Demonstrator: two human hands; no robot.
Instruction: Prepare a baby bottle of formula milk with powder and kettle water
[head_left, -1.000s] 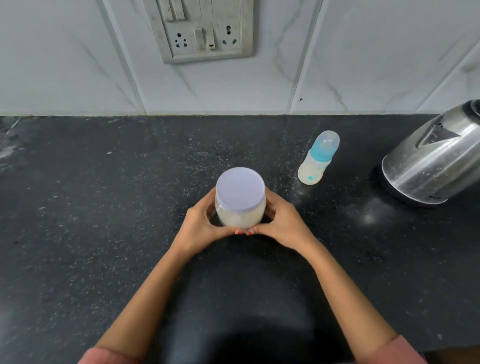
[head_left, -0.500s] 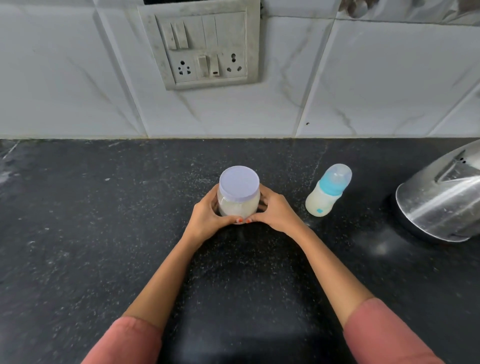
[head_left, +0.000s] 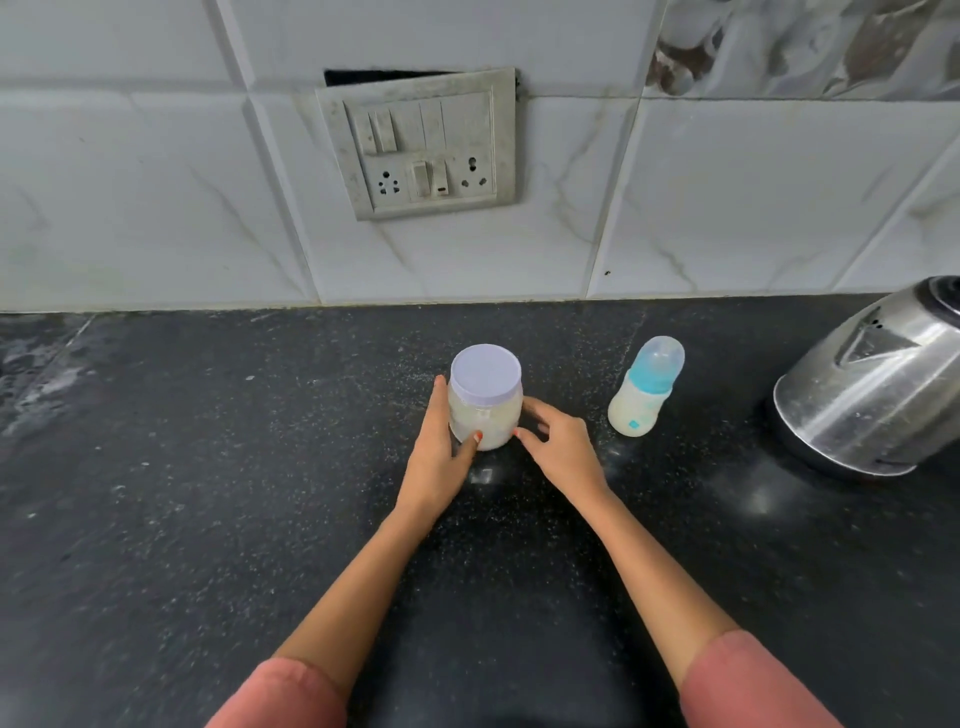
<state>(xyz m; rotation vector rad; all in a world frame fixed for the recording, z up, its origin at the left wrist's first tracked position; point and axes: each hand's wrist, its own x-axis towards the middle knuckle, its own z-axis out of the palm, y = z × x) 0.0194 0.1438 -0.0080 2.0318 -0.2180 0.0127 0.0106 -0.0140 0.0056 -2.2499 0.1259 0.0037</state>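
**Spill Hazards and Clearance**

The left hand (head_left: 436, 457) grips the lilac-lidded clear plastic powder jar (head_left: 485, 415), upright on the black speckled stone worktop (head_left: 208, 467). The right hand (head_left: 563, 449) lies beside it, fingers loosely bent, holding nothing. Twisting the lid one-handed could tip the jar and spill powder. The blue-collared baby bottle (head_left: 644, 395) stands near on the right and could be knocked over. Room lies open leftward; the steel kettle (head_left: 872, 384) bounds the right.

The worktop (head_left: 208, 519) is finished in dark, speckled, glossy stone. The kettle (head_left: 872, 395) is clad in shiny, smudged metal. The jar (head_left: 485, 415) and the baby bottle (head_left: 641, 405) are formed of smooth translucent plastic, the lid (head_left: 485, 371) being matt. The wall tiles (head_left: 156, 208) are glazed smooth.
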